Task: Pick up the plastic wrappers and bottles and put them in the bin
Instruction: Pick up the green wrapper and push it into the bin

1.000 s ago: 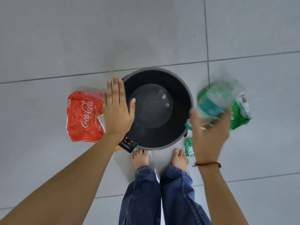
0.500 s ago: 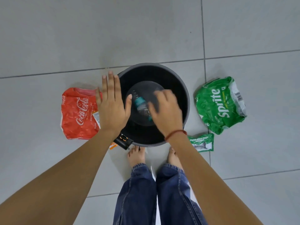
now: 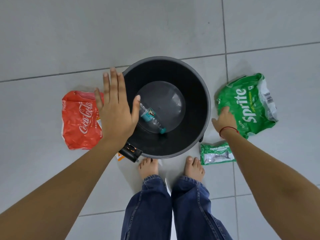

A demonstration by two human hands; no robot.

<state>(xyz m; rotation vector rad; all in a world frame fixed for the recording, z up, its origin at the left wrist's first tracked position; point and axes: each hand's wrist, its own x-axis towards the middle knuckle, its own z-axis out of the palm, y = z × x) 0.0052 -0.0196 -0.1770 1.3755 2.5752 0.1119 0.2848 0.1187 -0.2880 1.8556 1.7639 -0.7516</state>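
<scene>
Reaching: right hand (image 3: 225, 121), fingers spread, touches green wrapper's (image 3: 245, 104) near edge, not clamped.
Idle: left hand (image 3: 116, 110) flat, empty, beside bin (image 3: 204, 94).

One bin (image 3: 207, 94), one bottle (image 3: 150, 118) inside it — and three wrappers: red (image 3: 79, 122), green (image 3: 249, 104), small green (image 3: 216, 153).

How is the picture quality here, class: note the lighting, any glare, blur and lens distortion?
Head view: soft, even light with only faint shadows on the grey floor; a pale sheen on the bin bottom; tile lines bow from the wide lens; the Sprite wrapper lettering and the left hand are sharp, without motion blur.
</scene>
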